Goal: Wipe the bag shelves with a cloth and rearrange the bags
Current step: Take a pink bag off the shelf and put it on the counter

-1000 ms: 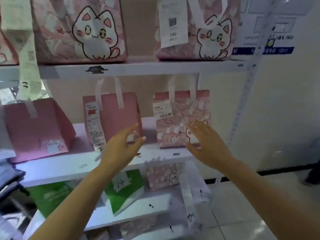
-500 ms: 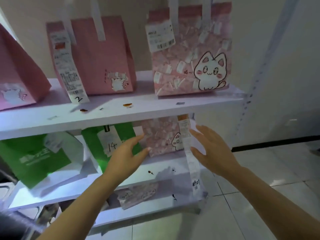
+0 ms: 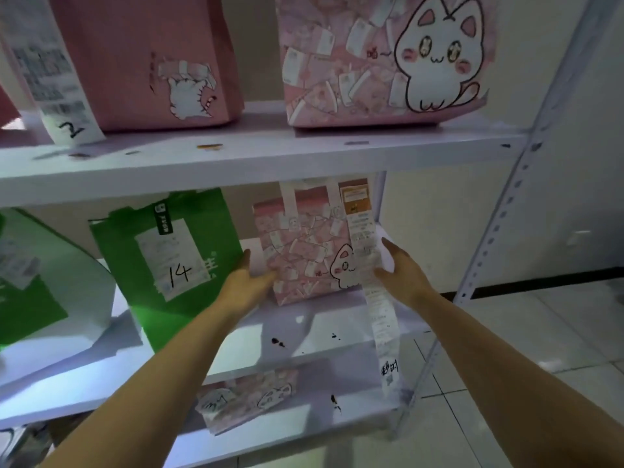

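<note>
A small pink cat-print bag [image 3: 304, 255] stands on the middle white shelf [image 3: 304, 329], with a long receipt [image 3: 383, 325] hanging from its right side over the shelf edge. My left hand [image 3: 248, 287] touches the bag's lower left edge, thumb raised and fingers nearly straight. On the other side, my right hand [image 3: 401, 273] lies against the bag and the receipt with its fingers extended. A green bag marked 14 [image 3: 145, 285] leans just left of my left hand. No cloth is in view.
The shelf above [image 3: 270, 160] holds a plain pink bag [image 3: 152, 55] with a receipt marked 2 and a large cat-print bag [image 3: 371, 62]. Another green bag [image 3: 30, 298] sits far left. A flat pink bag [image 3: 246, 401] lies on the lowest shelf. A metal upright [image 3: 499, 211] bounds the right; dark spots mark the shelf.
The view dropped from the upper shelf to the middle one. Both hands came down and forward and now touch the small pink cat-print bag's two sides.
</note>
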### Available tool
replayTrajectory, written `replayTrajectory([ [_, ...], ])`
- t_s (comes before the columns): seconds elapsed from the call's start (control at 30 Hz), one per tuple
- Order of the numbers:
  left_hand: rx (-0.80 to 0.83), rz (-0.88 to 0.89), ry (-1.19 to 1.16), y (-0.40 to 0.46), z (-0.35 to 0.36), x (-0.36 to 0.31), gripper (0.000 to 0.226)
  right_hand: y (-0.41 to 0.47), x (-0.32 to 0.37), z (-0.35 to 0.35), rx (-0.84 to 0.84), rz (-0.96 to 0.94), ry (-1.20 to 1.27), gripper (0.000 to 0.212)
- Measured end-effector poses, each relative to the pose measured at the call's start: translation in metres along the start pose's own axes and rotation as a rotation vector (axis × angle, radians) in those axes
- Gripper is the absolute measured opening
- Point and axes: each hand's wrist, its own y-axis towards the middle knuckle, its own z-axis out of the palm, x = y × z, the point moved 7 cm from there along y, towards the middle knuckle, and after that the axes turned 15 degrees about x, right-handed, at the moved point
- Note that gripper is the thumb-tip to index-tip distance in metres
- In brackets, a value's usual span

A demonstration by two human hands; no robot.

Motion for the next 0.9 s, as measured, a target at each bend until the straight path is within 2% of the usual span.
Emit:
replayTrajectory([
  [0.13, -0.025, 0.005, -0.071, 0.018, 0.001, 0.019, 0.075, 0.032, -0.030, 0.000, 0.029, 0.098, 0.345, 0.068],
  [0.2, -0.066, 0.015, -0.075, 0.025, 0.000, 0.023, 0.072, 0.043, -0.034, 0.000, 0.041, 0.105, 0.419, 0.069],
  [0.33, -0.106, 0.052, -0.102, 0.040, 0.005, 0.024, 0.069, 0.059, -0.034, 0.002, 0.031, 0.098, 0.514, 0.070],
  [0.53, -0.015, -0.033, -0.234, 0.063, 0.025, 0.025, 0.057, 0.059, -0.044, 0.017, 0.015, 0.148, 0.579, 0.063],
  [0.63, -0.023, -0.056, -0.251, 0.068, 0.024, 0.026, 0.073, 0.044, -0.055, 0.022, -0.027, 0.181, 0.581, 0.059],
  [0.7, -0.040, -0.077, -0.254, 0.073, 0.023, 0.031, 0.075, 0.029, -0.064, 0.026, -0.031, 0.214, 0.597, 0.059],
  [0.9, -0.194, -0.146, -0.088, 0.068, 0.017, 0.019, 0.028, -0.017, -0.077, 0.040, 0.097, 0.259, 0.613, 0.034],
])
